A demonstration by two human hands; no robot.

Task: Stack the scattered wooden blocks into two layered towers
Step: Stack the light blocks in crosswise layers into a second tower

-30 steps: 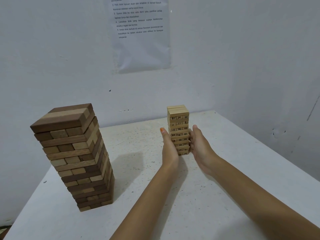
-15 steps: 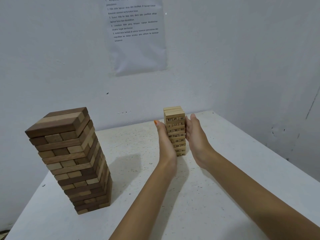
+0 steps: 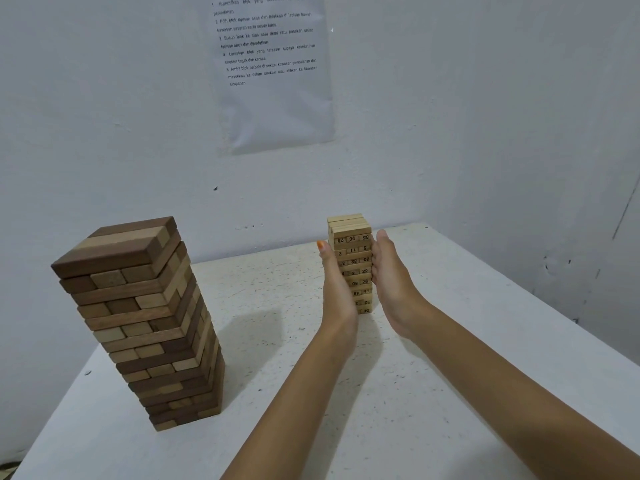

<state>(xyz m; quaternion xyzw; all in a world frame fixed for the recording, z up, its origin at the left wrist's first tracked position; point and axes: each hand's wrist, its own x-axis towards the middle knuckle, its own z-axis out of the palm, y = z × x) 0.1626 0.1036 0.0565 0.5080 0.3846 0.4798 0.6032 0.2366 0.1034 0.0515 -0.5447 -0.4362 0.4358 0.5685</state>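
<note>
White table (image 3: 450, 393) bears a numbered tower (image 3: 354, 260), sides hidden behind flat, straight-fingered left hand (image 3: 336, 289) and right hand (image 3: 393, 289).

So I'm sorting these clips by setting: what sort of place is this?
Probably a staged recording corner: a white table set against plain white walls, with a printed instruction sheet hung above it.

White speckled table (image 3: 450, 393), scuffed white walls (image 3: 485, 116), printed sheet (image 3: 273, 71) taped up
</note>
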